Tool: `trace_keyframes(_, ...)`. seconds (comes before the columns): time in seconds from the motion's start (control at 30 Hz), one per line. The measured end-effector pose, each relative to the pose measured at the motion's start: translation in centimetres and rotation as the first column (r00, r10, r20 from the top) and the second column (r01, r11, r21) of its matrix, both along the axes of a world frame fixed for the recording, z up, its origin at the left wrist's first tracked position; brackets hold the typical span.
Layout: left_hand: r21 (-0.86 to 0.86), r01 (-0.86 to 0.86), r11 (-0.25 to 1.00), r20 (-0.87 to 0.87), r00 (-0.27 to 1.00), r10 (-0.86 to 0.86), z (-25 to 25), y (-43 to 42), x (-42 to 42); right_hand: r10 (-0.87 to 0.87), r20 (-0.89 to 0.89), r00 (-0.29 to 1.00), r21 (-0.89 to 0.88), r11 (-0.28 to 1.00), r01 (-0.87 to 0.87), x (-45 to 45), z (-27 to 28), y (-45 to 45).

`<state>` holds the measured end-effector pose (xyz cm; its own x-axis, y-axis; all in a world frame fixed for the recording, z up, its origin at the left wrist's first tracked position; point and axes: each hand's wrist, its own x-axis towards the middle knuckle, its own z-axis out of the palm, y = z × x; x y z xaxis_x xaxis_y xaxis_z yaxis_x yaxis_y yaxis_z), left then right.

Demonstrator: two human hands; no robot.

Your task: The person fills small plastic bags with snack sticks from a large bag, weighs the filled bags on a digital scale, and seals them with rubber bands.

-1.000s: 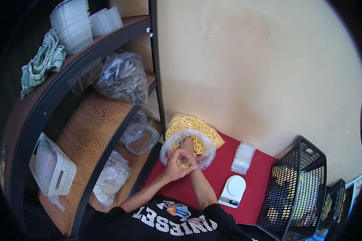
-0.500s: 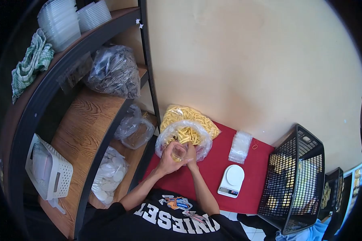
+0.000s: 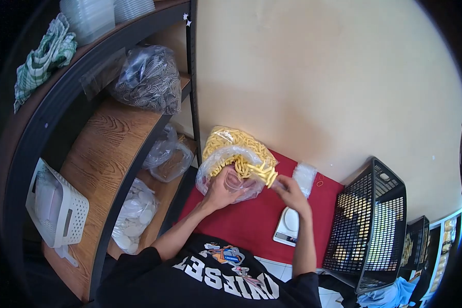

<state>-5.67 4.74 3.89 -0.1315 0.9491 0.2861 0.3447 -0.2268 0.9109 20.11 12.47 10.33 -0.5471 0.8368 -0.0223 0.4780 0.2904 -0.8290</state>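
Note:
A large clear plastic bag (image 3: pixel 204 172) stands rolled down at its mouth, full of yellow stick snacks (image 3: pixel 239 167). At the near side of its mouth, my left hand (image 3: pixel 218 194) is closed around a clear round plastic cup (image 3: pixel 234 180). To the right, my right hand (image 3: pixel 293 196) is closed on the end of something clear that carries a cluster of yellow stick snacks (image 3: pixel 263 174). That cluster is over the right rim of the bag. The exact shape of the clear holder cannot be made out.
On the red table (image 3: pixel 313 223) stand a white kitchen scale (image 3: pixel 287 226) and a stack of small clear bags (image 3: pixel 305 177), with rubber bands (image 3: pixel 320 180) beside it. A black crate (image 3: pixel 367 226) stands at the right. Left is a wooden shelf (image 3: pixel 108 138) with a white basket (image 3: pixel 61 210).
My right hand has moved right, away from the cup and out of the bag's mouth, bringing yellow stick snacks with it. My left hand stays at the bag with the cup. The view has shifted slightly.

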Motion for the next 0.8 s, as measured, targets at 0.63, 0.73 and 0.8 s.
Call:
trace_keyframes(0.63, -0.080, 0.164, 0.983, -0.460, 0.869, -0.182, -0.3, -0.1, 1.3, 0.521, 0.582, 0.625, -0.207, 0.838, -0.505, -7.0, 0.2, 4.0)
trace_keyframes(0.73, -0.003, 0.168, 0.986, -0.468, 0.871, -0.150, -0.8, 0.0, 1.1, 0.579, 0.470, 0.666, -0.273, 0.813, -0.514, -6.6, 1.1, 5.1)
trace_keyframes(0.8, -0.042, 0.154, 0.987, -0.445, 0.882, -0.156, 0.0, -0.2, 1.2, 0.494, 0.581, 0.647, -0.189, 0.855, -0.483, -6.3, 3.9, 5.3)
